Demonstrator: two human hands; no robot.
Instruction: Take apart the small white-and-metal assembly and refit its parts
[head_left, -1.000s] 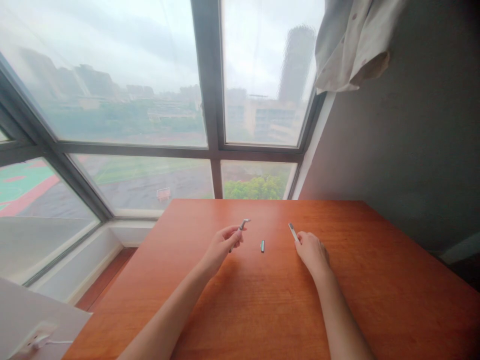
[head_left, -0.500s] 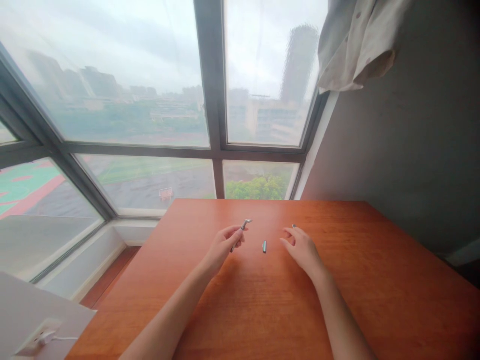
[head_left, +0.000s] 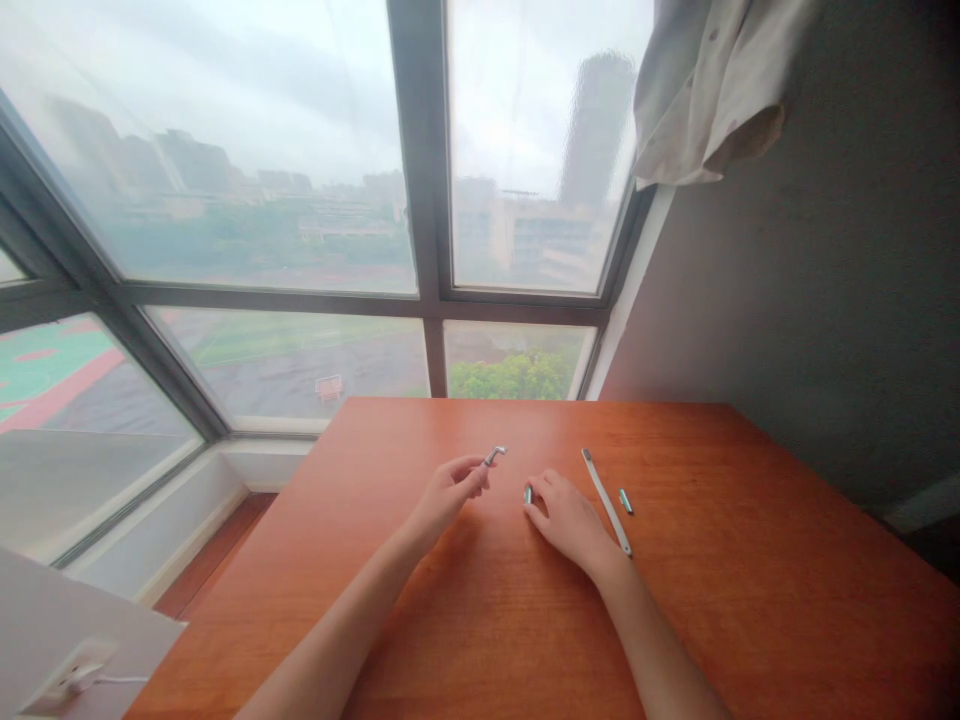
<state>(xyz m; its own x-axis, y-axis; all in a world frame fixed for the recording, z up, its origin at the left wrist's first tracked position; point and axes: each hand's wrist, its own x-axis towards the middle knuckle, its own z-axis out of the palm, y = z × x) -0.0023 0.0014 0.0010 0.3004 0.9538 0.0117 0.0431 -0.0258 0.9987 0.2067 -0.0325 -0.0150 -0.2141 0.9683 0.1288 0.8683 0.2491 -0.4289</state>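
Raised over the table, my left hand [head_left: 454, 490] is closed around a thin razor handle [head_left: 495, 455], its bent metal end pointing away to the right with no blade head on it. My right hand [head_left: 566, 515] is down at the tabletop, thumb and fingertips closed on a small dark, greenish razor cartridge [head_left: 529, 495]. A second razor cartridge [head_left: 625, 501] lies further right. Between that one and my right hand is a long, slim white toothbrush [head_left: 606, 500], its dark head at the far end.
The brown wooden table [head_left: 465, 640] reaches to the large window [head_left: 322, 300]. A grey wall [head_left: 795, 280] stands on the right, with a pale hanging garment [head_left: 712, 90] in front of it. A socket with a white plug [head_left: 81, 680] is at lower left.
My right hand has moved left from over the toothbrush to the nearer cartridge and closed on it. The toothbrush and second cartridge are now uncovered. My left hand has hardly moved.
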